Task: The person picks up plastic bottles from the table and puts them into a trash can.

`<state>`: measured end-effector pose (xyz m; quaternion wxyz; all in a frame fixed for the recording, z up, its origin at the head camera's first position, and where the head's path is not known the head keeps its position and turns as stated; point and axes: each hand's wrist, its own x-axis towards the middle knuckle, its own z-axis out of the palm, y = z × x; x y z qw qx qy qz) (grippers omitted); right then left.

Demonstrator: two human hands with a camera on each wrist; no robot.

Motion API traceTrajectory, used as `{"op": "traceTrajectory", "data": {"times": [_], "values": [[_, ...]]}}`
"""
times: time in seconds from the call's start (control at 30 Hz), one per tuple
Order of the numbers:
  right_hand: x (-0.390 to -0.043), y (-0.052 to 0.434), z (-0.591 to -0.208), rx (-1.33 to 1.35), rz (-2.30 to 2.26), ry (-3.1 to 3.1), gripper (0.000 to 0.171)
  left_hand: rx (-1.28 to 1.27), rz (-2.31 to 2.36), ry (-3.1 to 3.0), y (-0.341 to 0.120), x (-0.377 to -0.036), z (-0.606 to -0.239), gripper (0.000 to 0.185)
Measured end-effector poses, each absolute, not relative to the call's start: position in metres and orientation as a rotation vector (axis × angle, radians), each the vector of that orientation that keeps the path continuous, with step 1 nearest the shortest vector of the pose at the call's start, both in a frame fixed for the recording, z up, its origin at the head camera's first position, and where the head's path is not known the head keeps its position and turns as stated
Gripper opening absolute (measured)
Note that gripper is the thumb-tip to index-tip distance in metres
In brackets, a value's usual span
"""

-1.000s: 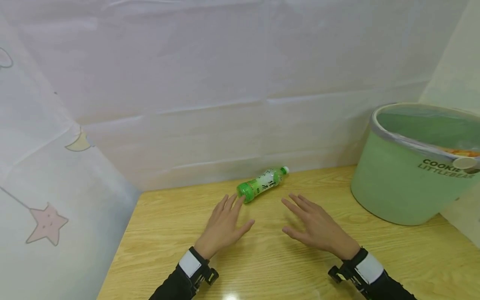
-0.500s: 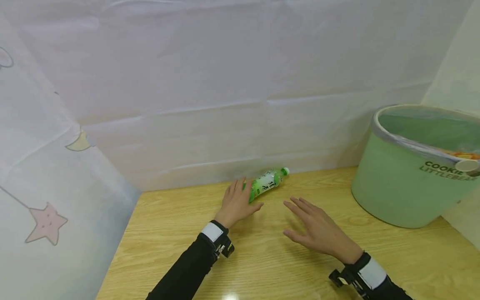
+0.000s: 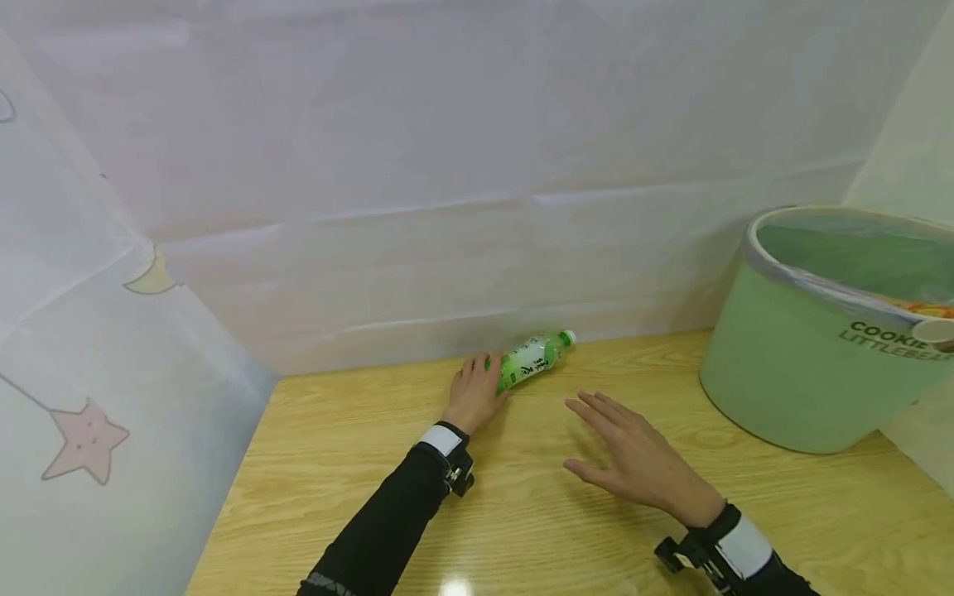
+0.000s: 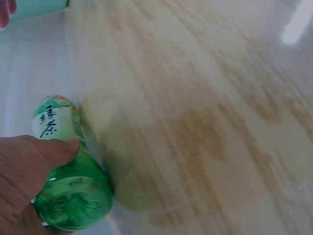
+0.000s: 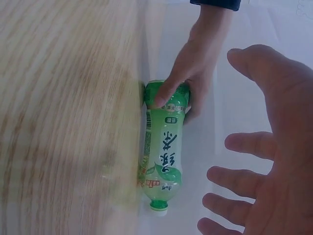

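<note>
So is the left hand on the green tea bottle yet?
Touching. The right wrist view shows the left hand gripping the base end of the green tea bottle.

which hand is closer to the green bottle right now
Left. The left hand grips the base end of the green bottle lying on the table; the right hand hovers open, apart from it.

A pale wooden table (image 3: 522, 530) with a light grain runs across the lower part of the view, and a small bright glare (image 3: 455, 586) shines on its near edge. White cloth (image 3: 447, 165) hangs behind it as a back wall, creased in long horizontal folds. On the left hangs a curtain (image 3: 89, 348) printed with a pink star (image 3: 84, 439) and a pale yellow moon (image 3: 152, 280). More white cloth (image 3: 905, 149) closes off the right side.
</note>
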<state>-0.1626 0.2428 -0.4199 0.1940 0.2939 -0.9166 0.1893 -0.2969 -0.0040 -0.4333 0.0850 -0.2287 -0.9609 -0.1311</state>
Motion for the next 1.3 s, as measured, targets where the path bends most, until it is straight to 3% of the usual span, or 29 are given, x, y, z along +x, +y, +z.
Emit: {"op": "traceTrajectory", "data": {"times": [0.73,1.3], "values": [[-0.164,0.247,-0.414,0.811,0.505,-2.529,0.081,-0.785,-0.414,-2.789,-0.023,-0.287,-0.432,0.063],[-0.178,0.252,-0.399,0.842,0.481,-2.41,0.1,-1.002,-0.373,-2.649,-0.041,-0.234,-0.395,0.07]]}}
